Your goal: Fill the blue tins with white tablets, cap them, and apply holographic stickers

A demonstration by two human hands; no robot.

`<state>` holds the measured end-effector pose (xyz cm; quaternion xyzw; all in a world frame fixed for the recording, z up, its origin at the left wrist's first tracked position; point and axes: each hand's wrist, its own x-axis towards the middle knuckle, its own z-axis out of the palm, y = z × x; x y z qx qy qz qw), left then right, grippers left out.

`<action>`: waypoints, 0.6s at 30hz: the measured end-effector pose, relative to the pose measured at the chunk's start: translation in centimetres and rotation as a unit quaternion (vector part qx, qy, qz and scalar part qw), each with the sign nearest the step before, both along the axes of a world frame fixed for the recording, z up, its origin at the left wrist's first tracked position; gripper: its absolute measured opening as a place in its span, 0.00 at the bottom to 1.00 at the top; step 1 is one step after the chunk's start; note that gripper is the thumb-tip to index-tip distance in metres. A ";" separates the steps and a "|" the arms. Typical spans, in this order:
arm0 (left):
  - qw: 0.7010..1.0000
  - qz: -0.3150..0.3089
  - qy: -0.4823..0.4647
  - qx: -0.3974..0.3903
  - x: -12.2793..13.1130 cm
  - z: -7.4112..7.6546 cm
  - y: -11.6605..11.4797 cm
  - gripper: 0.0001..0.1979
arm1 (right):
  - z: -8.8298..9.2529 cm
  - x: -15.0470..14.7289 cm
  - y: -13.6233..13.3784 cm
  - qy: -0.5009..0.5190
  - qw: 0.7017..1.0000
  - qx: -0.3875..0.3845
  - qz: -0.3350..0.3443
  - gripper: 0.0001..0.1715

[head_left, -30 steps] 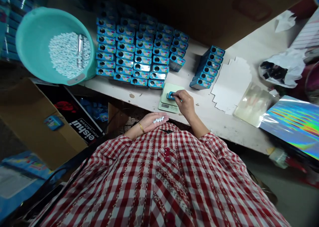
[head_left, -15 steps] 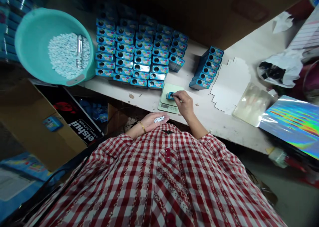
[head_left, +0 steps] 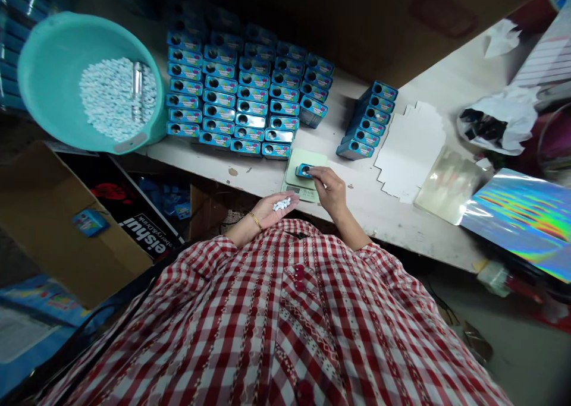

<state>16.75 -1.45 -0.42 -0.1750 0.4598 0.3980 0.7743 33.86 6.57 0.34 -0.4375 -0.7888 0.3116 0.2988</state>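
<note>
My left hand (head_left: 269,210) is cupped open, white tablets (head_left: 282,204) loose on the palm. My right hand (head_left: 331,189) fingers pinch the blue tin (head_left: 304,170) on the scale (head_left: 314,156). Risk I see: the palm tilts and tablets spill off the bench (head_left: 357,201).

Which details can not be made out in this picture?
Head view, scale display: too small to read.
Head view, what the right hand pinches at the blue box: fingers hide it.
Head view, white pieces in left hand: too small to count.
Head view, holographic sheet: cut by right edge.
</note>
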 end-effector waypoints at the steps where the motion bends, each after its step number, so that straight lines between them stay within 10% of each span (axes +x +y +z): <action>1: 1.000 0.000 0.000 0.000 0.0 -0.1 0.0 0.12 | 0.0 0.3 0.1 -0.011 1.000 0.010 -0.018 0.14; 12: 1.000 0.017 -0.017 0.011 -0.2 0.5 0.3 0.14 | 0.0 -1.8 -0.3 -0.091 0.996 0.004 0.017 0.15; 18: 0.998 0.036 -0.054 0.009 -0.4 0.6 -0.3 0.16 | 1.5 -3.2 -5.1 -0.176 0.960 -0.027 0.217 0.12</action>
